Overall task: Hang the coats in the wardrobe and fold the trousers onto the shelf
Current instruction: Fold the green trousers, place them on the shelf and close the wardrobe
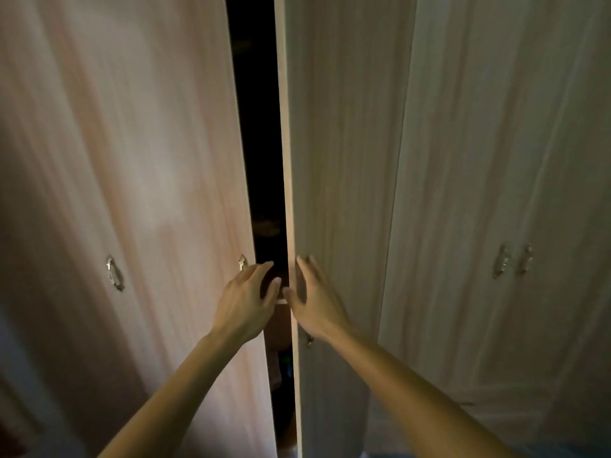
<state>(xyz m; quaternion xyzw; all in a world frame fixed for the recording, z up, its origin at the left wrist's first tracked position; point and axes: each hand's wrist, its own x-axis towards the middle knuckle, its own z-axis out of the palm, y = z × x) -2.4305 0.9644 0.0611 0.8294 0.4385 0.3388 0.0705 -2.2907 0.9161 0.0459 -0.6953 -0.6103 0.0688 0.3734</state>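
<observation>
Wardrobe (pixel 463 160), front view. Left door (pixel 132 160) and right door (pixel 344 160) ajar, dark gap (pixel 261 127) between. Interior unreadable; coats, trousers nowhere in my view. Left hand (pixel 246 299), right hand (pixel 315 302): fingers loosely spread, gripping nothing, set at facing door edges, I judge to part doors. Handle (pixel 242 262) just beside left hand, contact unclear.

Pale wood-grain wardrobe (pixel 463 160), its left door (pixel 148 160) and right door (pixel 340 160) ajar, narrow dark gap between

Pretty dim in here: warm light on the left door (pixel 132 143) of the pale wood-grain wardrobe (pixel 479 143), right side greyer, inside pitch dark.
</observation>
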